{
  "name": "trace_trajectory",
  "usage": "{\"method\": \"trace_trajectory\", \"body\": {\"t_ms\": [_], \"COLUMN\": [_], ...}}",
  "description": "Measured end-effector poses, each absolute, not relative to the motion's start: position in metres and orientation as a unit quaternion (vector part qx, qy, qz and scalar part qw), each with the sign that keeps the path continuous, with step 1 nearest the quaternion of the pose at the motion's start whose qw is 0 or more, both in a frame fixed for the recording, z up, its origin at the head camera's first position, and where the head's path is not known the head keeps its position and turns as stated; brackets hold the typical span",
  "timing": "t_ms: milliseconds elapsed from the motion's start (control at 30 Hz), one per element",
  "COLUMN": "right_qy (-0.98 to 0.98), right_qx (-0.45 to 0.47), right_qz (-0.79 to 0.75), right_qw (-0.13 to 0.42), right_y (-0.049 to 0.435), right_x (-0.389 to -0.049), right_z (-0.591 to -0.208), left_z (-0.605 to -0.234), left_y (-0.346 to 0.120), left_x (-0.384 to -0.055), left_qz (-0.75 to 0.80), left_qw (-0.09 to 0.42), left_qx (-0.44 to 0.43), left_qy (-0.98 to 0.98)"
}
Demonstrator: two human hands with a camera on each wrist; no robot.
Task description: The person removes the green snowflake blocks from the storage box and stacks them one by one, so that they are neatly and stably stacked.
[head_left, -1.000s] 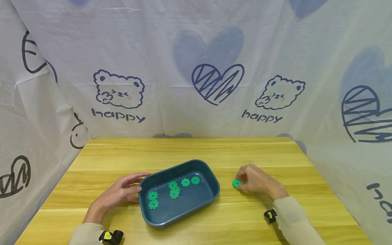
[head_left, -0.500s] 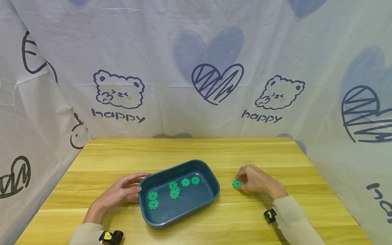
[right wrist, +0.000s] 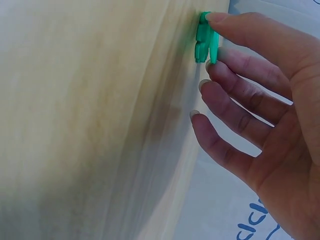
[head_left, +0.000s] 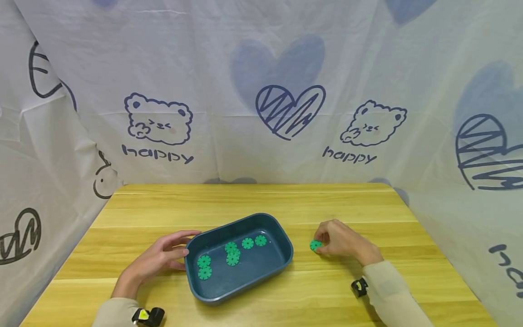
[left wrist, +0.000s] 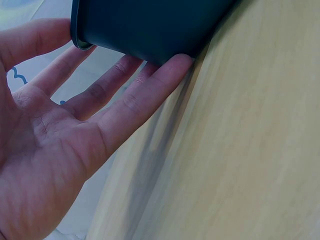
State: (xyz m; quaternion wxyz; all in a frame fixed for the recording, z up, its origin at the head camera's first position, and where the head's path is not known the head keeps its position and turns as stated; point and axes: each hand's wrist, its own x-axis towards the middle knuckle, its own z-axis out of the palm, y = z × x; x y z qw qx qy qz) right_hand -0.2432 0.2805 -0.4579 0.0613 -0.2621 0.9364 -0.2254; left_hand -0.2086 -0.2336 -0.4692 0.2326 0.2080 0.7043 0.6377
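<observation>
The left hand [head_left: 161,254] rests its thumb and fingers against the left end of a dark blue rectangular bin [head_left: 245,285]. In the left wrist view, its thumb touches the rim and the fairly straight fingers lie along the outer wall [left wrist: 145,30]. To the right of the bin, the right hand [head_left: 343,238] pinches a green notched plastic disc [head_left: 315,245] close over the table. Seen edge-on in the right wrist view, the green piece [right wrist: 202,40] shows two layers side by side, with the thumb at its top and the other fingers loosely bent below.
Several similar green discs, including one disc [head_left: 247,243], lie flat on the bin's floor, some overlapping. The wooden table [head_left: 253,197] ends at the back against a white cloth [head_left: 229,136] printed with bears and hearts. Both wrists wear small black cameras.
Almost nothing differs. The right hand and its green disc shift only very slightly; the left hand and the bin stay in place.
</observation>
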Motion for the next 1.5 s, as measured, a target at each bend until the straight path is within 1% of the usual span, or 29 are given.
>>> {"method": "trace_trajectory", "body": {"t_ms": [1133, 1333, 1500], "right_qy": [0.934, 0.925, 0.908], "right_qx": [-0.270, -0.291, -0.339], "right_qz": [-0.225, -0.241, -0.247], "right_qw": [0.055, 0.025, 0.000], "right_y": [0.280, 0.270, 0.244], "right_x": [-0.242, -0.242, -0.240], "right_z": [-0.459, -0.439, -0.413], "left_z": [-0.470, -0.470, -0.470], "left_y": [-0.233, -0.233, -0.233], "left_x": [-0.209, -0.209, -0.209], "left_qz": [0.638, 0.639, 0.639], "left_qw": [0.234, 0.236, 0.235], "left_qx": [0.215, 0.214, 0.209], "left_qy": [0.701, 0.700, 0.702]}}
